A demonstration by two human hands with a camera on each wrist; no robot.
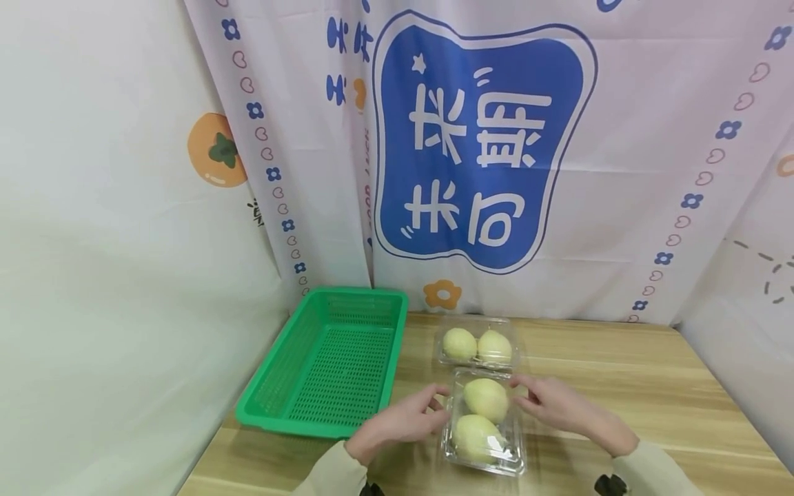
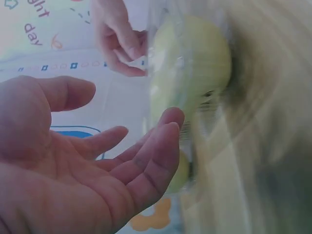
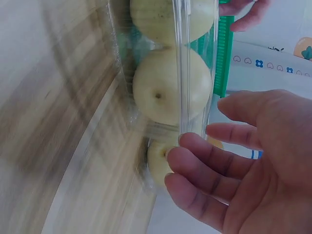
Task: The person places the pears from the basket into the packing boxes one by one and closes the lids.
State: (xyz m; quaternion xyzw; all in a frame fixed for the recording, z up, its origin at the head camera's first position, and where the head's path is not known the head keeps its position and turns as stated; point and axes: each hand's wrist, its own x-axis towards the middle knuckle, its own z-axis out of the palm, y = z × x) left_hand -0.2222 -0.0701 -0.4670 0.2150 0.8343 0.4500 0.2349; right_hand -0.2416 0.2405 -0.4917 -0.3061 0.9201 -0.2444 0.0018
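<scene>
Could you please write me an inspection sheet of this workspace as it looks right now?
Surface: wooden table, bare grain showing.
Job's things: near clear box with two pale fruits; far box with two more.
Clutter: green basket, nothing in it.
Hands: left hand and right hand, fingers straight, tips at the near box's sides.
Cables: nothing seen.
Surroundings: printed curtain behind.

Two bare hands [image 1: 397, 421], pale cream long sleeves [image 1: 331, 475], dark band at the right cuff [image 1: 611, 484]

Both hands [image 1: 400, 420] [image 1: 555, 404] open, fingers extended
</scene>
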